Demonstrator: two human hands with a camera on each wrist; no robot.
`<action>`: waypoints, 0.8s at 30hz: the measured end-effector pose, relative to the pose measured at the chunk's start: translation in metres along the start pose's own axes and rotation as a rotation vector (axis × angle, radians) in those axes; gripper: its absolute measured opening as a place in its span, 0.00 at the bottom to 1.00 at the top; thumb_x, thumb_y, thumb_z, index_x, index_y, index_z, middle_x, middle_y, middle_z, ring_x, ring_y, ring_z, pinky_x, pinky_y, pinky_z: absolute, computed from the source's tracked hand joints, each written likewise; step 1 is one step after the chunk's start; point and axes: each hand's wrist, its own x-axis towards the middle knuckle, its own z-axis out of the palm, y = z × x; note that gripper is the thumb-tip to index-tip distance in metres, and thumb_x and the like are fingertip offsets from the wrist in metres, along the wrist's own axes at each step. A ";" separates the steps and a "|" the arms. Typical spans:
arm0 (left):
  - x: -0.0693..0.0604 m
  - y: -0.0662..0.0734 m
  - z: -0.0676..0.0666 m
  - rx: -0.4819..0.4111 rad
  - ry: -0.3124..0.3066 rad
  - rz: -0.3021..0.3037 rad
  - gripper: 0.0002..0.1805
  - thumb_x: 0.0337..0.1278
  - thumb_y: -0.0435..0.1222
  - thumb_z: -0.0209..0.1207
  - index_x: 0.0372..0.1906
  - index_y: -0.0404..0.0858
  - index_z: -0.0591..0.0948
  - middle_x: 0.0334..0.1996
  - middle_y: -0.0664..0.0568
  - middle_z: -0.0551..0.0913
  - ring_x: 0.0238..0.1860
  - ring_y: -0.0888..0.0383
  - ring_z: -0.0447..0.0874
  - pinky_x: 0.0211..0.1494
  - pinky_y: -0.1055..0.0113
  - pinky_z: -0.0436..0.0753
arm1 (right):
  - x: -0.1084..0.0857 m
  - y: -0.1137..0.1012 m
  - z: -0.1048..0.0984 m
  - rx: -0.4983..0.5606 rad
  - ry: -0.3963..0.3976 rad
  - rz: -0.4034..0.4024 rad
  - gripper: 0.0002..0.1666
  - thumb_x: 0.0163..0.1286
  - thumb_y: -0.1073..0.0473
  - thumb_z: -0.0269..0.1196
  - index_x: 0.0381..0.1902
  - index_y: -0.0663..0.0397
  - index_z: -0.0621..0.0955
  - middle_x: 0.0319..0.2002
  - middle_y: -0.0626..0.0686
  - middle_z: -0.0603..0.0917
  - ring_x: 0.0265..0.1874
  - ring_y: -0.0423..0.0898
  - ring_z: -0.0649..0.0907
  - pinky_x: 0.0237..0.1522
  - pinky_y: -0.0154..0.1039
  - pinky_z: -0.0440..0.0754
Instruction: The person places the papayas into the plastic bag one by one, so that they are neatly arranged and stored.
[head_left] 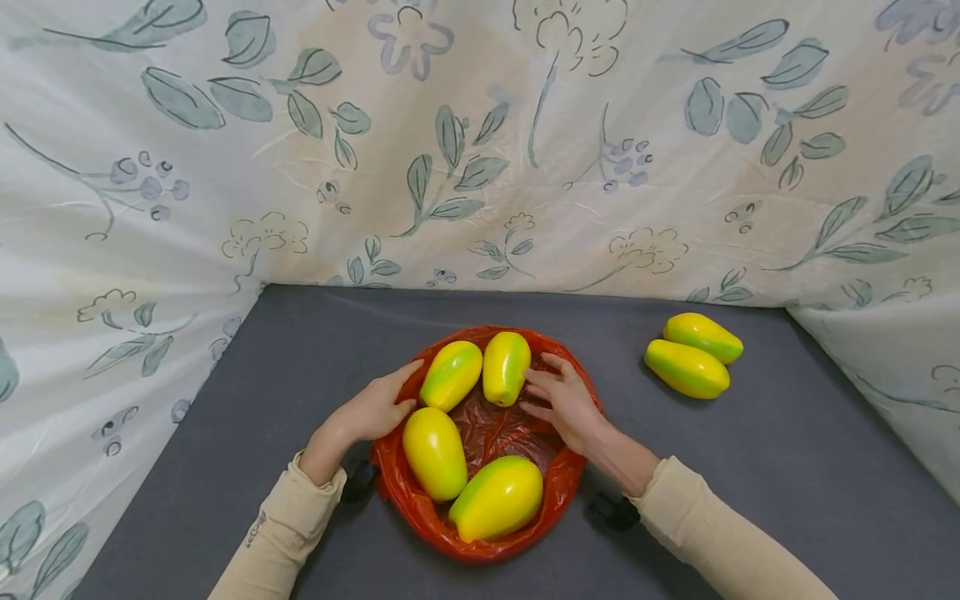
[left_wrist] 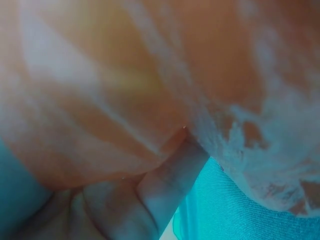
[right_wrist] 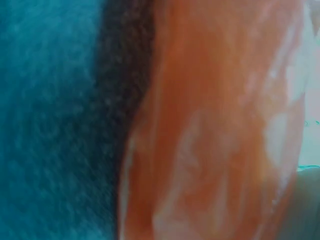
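Observation:
A round red plastic bag [head_left: 480, 554] lies spread on the dark table, its rim rolled and standing up. Inside sit two upper papayas, one at left [head_left: 451, 376] and one at right [head_left: 506, 369], plus a papaya [head_left: 435, 454] at lower left and a larger papaya [head_left: 498, 498] at the bottom. My left hand [head_left: 375, 408] rests against the bag's left rim, thumb and forefinger spread. Over the right side reaches my right hand [head_left: 566, 404], fingers apart, fingertips beside the upper right papaya; contact is unclear. Both wrist views are filled mostly by blurred plastic [left_wrist: 100, 115].
Two more papayas, a rear one [head_left: 703, 337] and a front one [head_left: 687, 369], lie side by side on the table [head_left: 322, 333] to the right of the bag. A floral cloth [head_left: 480, 208] hangs behind the table and along its sides.

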 end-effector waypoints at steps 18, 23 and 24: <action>0.001 -0.001 0.000 0.004 -0.007 -0.022 0.34 0.64 0.27 0.52 0.72 0.27 0.54 0.66 0.32 0.63 0.62 0.40 0.67 0.61 0.46 0.69 | -0.009 -0.018 -0.029 -0.043 -0.064 -0.018 0.35 0.75 0.48 0.50 0.72 0.57 0.54 0.66 0.65 0.60 0.62 0.61 0.66 0.56 0.49 0.74; 0.001 -0.001 -0.001 0.004 -0.006 -0.019 0.34 0.64 0.27 0.53 0.72 0.27 0.55 0.66 0.32 0.63 0.61 0.40 0.68 0.61 0.46 0.69 | -0.011 -0.023 -0.038 -0.012 -0.072 -0.039 0.35 0.76 0.49 0.48 0.72 0.58 0.53 0.65 0.65 0.60 0.63 0.61 0.65 0.55 0.46 0.75; 0.001 -0.001 0.000 0.005 -0.006 -0.017 0.34 0.64 0.27 0.53 0.72 0.27 0.55 0.66 0.32 0.62 0.61 0.40 0.68 0.61 0.46 0.69 | -0.012 -0.024 -0.040 -0.004 -0.074 -0.047 0.35 0.76 0.49 0.48 0.72 0.58 0.53 0.65 0.65 0.61 0.63 0.61 0.65 0.55 0.45 0.75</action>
